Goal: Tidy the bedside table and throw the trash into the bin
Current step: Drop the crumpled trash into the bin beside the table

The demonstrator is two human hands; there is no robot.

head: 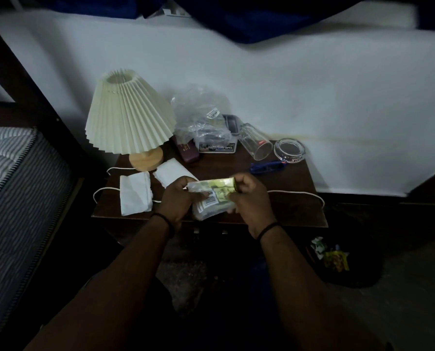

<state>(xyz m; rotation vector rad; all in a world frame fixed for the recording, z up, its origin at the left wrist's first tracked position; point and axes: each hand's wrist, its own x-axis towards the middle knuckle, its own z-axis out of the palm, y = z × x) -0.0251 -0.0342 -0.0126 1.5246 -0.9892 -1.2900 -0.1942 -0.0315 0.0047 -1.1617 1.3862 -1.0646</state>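
Both hands hold a clear plastic packet (212,196) with a barcode label and greenish contents, just above the front edge of the dark wooden bedside table (295,178). My left hand (179,198) grips its left side and my right hand (249,196) pinches its top right corner. On the table lie two white tissues (135,195), a crumpled clear plastic bag (201,115) over a white box (217,146), a glass tumbler (257,140) on its side, a glass ashtray (289,150), blue glasses (267,167) and a maroon case (187,150). A dark bin (350,272) on the floor at the right holds wrappers.
A pleated cream lamp (128,115) on a wooden base stands at the table's back left, its white cord (300,192) trailing across the front. A striped mattress (14,188) in a dark frame borders the left. A white wall rises behind.
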